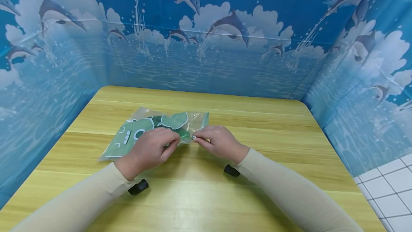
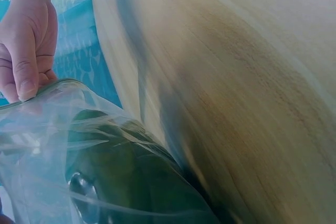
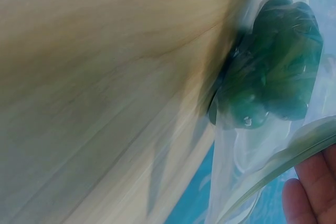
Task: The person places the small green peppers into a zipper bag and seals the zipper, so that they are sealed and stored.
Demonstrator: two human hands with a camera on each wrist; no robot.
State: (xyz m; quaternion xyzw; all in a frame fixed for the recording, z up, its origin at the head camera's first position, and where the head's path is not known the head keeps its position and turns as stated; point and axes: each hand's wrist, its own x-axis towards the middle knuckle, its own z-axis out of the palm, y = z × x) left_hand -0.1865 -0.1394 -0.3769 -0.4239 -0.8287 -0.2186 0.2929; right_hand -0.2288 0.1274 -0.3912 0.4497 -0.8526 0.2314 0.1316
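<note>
A clear zip bag [image 1: 172, 135] with a green print and white outlines lies slanted on the table. Inside is a shiny, dark green, lobed thing [image 3: 278, 66] that looks like a bell pepper; the plastic blurs it. My left hand [image 1: 149, 148] pinches the bag's near edge, covering part of the print. Just right of it, my right hand [image 1: 222, 142] pinches the same edge near the corner between thumb and fingers. In the left wrist view, the right hand [image 2: 29, 45] holds the zip strip [image 2: 68, 81] with its thumb on top.
The wooden table [image 1: 257, 124] has rounded far corners. Blue dolphin-print curtains [image 1: 212, 63] stand along its back and sides. Small black devices [image 1: 138, 187] sit under both wrists. White floor tiles [image 1: 392, 199] show at the lower right.
</note>
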